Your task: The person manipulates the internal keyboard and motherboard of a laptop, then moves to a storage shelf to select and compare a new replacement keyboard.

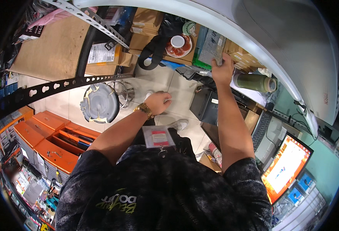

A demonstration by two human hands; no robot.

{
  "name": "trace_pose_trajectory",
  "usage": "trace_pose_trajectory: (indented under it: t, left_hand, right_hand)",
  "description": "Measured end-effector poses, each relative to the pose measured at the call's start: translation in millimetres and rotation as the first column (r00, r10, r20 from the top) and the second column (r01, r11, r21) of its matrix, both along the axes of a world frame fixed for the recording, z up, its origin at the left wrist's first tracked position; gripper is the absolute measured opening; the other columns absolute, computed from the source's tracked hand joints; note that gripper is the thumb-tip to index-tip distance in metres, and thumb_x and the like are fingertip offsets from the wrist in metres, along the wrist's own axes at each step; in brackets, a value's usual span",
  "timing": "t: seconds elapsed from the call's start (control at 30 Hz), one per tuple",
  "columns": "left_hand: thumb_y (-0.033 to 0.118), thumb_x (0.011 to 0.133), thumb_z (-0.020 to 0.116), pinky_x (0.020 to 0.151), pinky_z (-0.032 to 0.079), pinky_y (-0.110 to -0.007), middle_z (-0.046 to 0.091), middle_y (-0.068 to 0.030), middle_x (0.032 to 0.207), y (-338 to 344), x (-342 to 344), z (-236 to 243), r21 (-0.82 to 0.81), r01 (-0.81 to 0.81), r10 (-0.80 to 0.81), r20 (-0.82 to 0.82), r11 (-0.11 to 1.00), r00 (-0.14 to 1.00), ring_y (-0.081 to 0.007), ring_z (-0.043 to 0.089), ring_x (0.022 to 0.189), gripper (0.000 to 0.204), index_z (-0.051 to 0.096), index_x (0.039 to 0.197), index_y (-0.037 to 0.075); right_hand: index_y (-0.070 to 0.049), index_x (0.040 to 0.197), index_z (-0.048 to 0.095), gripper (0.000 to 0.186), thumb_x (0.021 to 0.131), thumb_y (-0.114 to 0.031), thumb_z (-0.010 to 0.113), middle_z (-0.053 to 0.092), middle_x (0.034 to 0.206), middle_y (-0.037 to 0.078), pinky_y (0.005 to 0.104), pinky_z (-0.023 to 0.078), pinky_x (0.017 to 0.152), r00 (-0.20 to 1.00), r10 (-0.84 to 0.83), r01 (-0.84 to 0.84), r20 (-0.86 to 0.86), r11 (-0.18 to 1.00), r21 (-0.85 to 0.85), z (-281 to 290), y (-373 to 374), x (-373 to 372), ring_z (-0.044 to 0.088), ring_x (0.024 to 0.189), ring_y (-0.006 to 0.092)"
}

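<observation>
My right hand (pixel 222 70) reaches forward to a shelf, its fingers closed on the near edge of a flat, translucent grey plastic case (pixel 211 45) with dark handwriting on it. Something green lies under the case. Over the floor, my left hand (pixel 158 103) is held with curled fingers below a gold wristwatch (pixel 144 111). A small pale bit shows at its fingertips, too small to name. Just right of my right wrist lies a green cylindrical bottle (pixel 254 82).
A round stool (pixel 100 102) with a torn seat stands left. Orange cabinets (pixel 50 134) are at the lower left, a lit monitor (pixel 287 167) and keyboard (pixel 262 131) at the right. Cardboard boxes (pixel 145 21) and a red-patterned plate (pixel 179 50) lie ahead. A perforated metal beam (pixel 57 85) crosses the left.
</observation>
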State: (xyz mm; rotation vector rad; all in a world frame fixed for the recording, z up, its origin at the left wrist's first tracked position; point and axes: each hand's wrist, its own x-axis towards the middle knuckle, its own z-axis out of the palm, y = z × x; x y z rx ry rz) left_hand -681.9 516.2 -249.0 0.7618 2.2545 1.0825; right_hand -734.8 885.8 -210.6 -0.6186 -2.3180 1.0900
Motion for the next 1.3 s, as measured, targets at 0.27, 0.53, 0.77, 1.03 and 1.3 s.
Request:
trace_pose_trajectory:
  t: [0.27,0.53,0.77,1.03,1.3]
  left_hand:
    - [0.026,0.103,0.078,0.080,0.065,-0.043,0.085,-0.0140,0.107,-63.6,-16.4,1.7,-0.027,-0.005,0.010,0.152,1.000,0.988,-0.0321,0.082,0.086,0.024,0.083,0.120,0.009]
    - [0.027,0.100,0.077,0.095,0.063,-0.050,0.085,-0.0199,0.114,-99.4,-28.1,-2.1,-0.135,-0.123,0.158,0.289,0.983,0.944,-0.0408,0.081,0.106,0.025,0.085,0.114,0.009]
    - [0.027,0.105,0.077,0.083,0.065,-0.045,0.087,-0.0152,0.108,-63.6,-7.1,-39.2,-0.132,-0.164,0.182,0.141,0.978,0.973,-0.0335,0.083,0.088,0.025,0.084,0.118,0.007]
    - [0.026,0.104,0.075,0.096,0.063,-0.047,0.085,-0.0205,0.118,33.2,32.0,-29.3,-0.073,-0.411,0.405,0.393,0.909,0.826,-0.0410,0.081,0.107,0.027,0.084,0.117,0.005]
    - [0.028,0.107,0.074,0.093,0.065,-0.041,0.086,-0.0175,0.118,102.0,49.6,-23.4,0.003,-0.438,0.400,0.405,0.899,0.823,-0.0299,0.084,0.101,0.034,0.081,0.129,0.003]
  right_hand:
    - [-0.014,0.162,0.063,0.075,0.094,-0.037,0.084,0.063,0.158,0.028,0.0575,0.050,0.124,0.861,-0.065,-0.276,0.504,0.773,0.571,2.3,-22.0,-71.1,0.061,0.143,0.0497]
    - [-0.005,0.149,0.072,0.065,0.097,-0.044,0.081,0.070,0.144,0.030,0.0562,0.057,0.114,0.828,-0.121,-0.201,0.548,0.848,0.490,-12.6,-8.6,-86.7,0.066,0.136,0.0503]
    - [0.006,0.164,0.051,0.117,0.084,-0.069,0.092,0.059,0.153,0.036,0.0567,0.045,0.127,0.713,-0.191,-0.144,0.675,0.902,0.407,12.6,-28.4,-112.0,0.053,0.149,0.0543]
    - [0.002,0.171,0.042,0.121,0.081,-0.055,0.099,0.046,0.166,0.033,0.0567,0.042,0.130,0.711,-0.110,-0.197,0.695,0.917,0.347,20.4,-36.8,-72.2,0.045,0.155,0.0554]
    - [-0.004,0.170,0.044,0.110,0.078,-0.038,0.095,0.041,0.169,0.029,0.0597,0.041,0.130,0.835,-0.008,-0.175,0.550,0.944,0.279,21.7,-22.1,-61.9,0.040,0.156,0.0493]
